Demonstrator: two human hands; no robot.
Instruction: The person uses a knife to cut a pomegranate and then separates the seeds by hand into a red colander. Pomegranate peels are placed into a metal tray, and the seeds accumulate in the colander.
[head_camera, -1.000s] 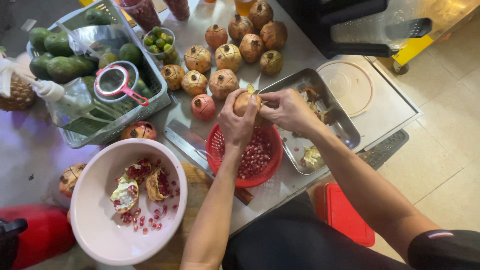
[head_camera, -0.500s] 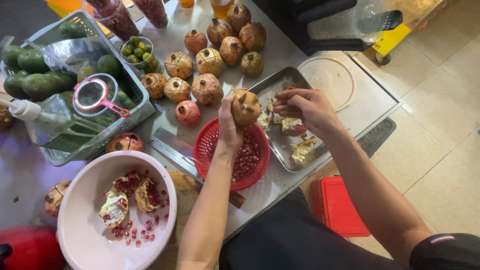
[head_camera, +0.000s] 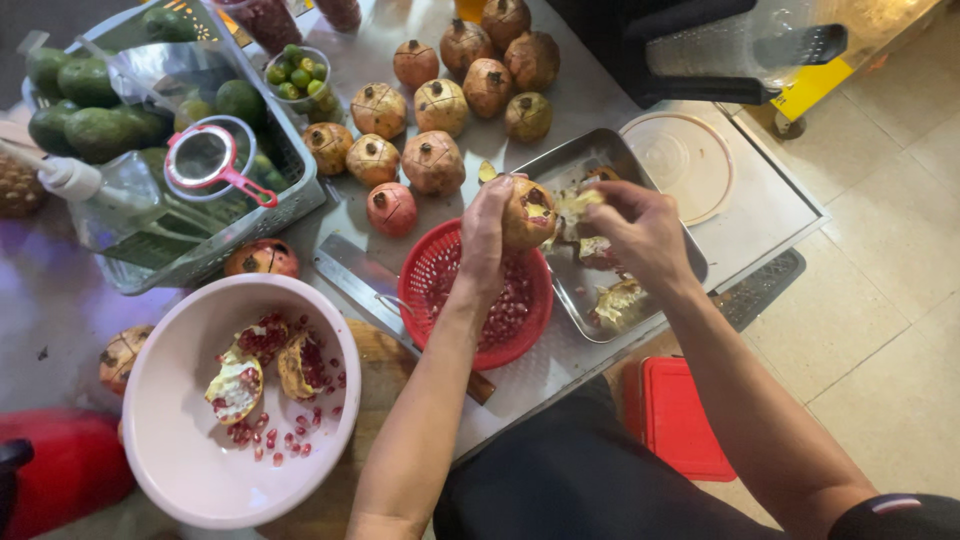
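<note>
I see left hand (head_camera: 487, 228) grasping the round brown-skinned pomegranate (head_camera: 528, 212) above the red plastic basket's (head_camera: 430, 275) 1 o'clock rim | right hand (head_camera: 640, 232) at its 3 o'clock, nearer, pinching pale rind (over the steel tray (head_camera: 560, 165)).

No real packages, labels, signs or screens here tbh. Closest thing: crumpled clear plastic bag (head_camera: 165, 75) over green fruit, inside grey basket (head_camera: 300, 185), just behind red-rimmed strainer (head_camera: 205, 160). Unprinted, see-through.
</note>
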